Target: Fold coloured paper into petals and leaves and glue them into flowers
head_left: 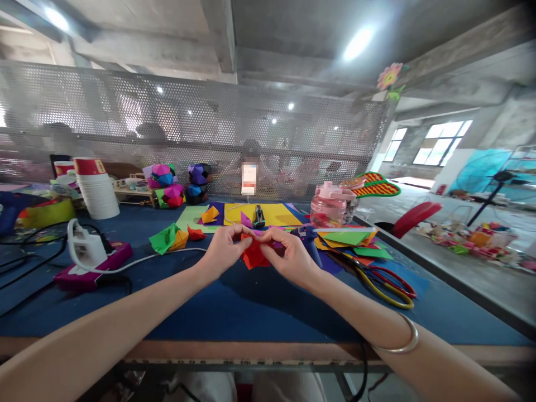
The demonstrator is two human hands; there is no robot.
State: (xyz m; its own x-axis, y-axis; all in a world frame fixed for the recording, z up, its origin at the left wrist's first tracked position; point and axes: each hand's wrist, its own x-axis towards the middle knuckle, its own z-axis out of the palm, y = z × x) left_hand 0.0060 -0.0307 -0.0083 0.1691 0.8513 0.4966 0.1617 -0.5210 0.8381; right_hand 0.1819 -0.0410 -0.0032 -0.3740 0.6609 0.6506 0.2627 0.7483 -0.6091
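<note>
Between my two hands is a folded red paper piece [254, 255], held just above the blue table top. My left hand [228, 248] pinches its upper left edge, thumb against fingers. On the other side my right hand [288, 252] grips the upper right edge the same way. Fingers hide the top of the fold. Right behind my right hand lies a blue glue gun [309, 241]. A green folded paper piece [164, 239], an orange one [180, 240] and a small red one [196, 233] rest left of my left hand.
Scissors with red and yellow handles [387, 285] lie at right by stacked coloured paper [347, 239]. A pink jug [329, 204] stands behind. At left are a purple power strip [94, 268], its white cable, and stacked paper cups [95, 190]. A perforated metal screen [276, 123] borders the back.
</note>
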